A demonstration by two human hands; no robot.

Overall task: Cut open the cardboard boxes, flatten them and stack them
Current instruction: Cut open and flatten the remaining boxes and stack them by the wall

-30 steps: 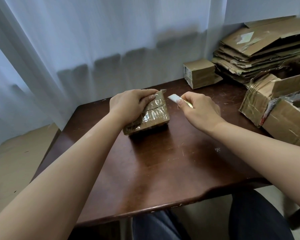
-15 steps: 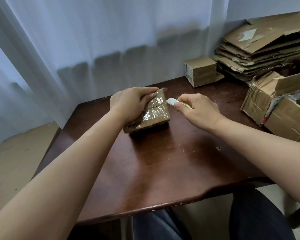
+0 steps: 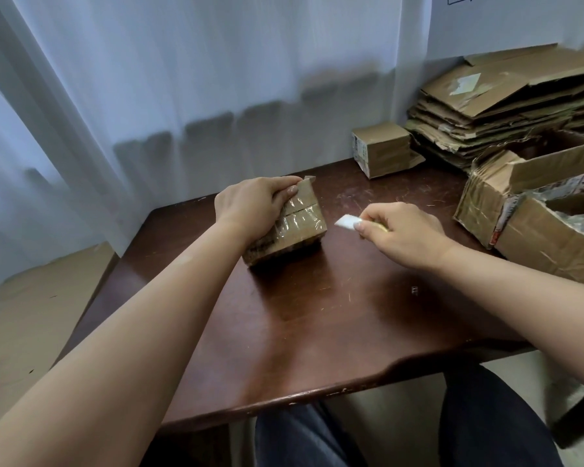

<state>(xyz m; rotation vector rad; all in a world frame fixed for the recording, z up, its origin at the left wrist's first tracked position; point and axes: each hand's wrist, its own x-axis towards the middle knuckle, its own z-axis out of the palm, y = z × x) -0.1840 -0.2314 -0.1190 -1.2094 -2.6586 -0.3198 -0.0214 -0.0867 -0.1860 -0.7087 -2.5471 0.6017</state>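
Gripping a small brown cardboard box wrapped in clear shiny tape (image 3: 292, 225), the left hand (image 3: 250, 205) curls over its top and left side at frame centre, fingertips hooked on the upper edge; box sits on the dark brown wooden tabletop (image 3: 317, 325), tilted a bit, a taped seam running across its facing side. Right hand (image 3: 402, 230), just right of centre, fingers closed around a small white-tipped cutter with a yellowish body (image 3: 348, 221); white end points left toward the box, near it but not touching. Blade itself too blurred to tell. Small closed brown cardboard cube box with a label on its left face (image 3: 383, 148) stands at the tabletop's far edge, upper right of centre, well apart from the held box. Stack of flattened brown cardboard sheets (image 3: 506, 102) in the upper right of the frame, just beside the cube box. Two opened, crumpled brown cardboard boxes with tape remnants (image 3: 533, 210) at the right edge, below the stack, flaps up. White sheer curtain (image 3: 182, 79) fills the upper left and top. Person's dark blue trouser legs (image 3: 486, 426) show under the tabletop's near edge, bottom right.
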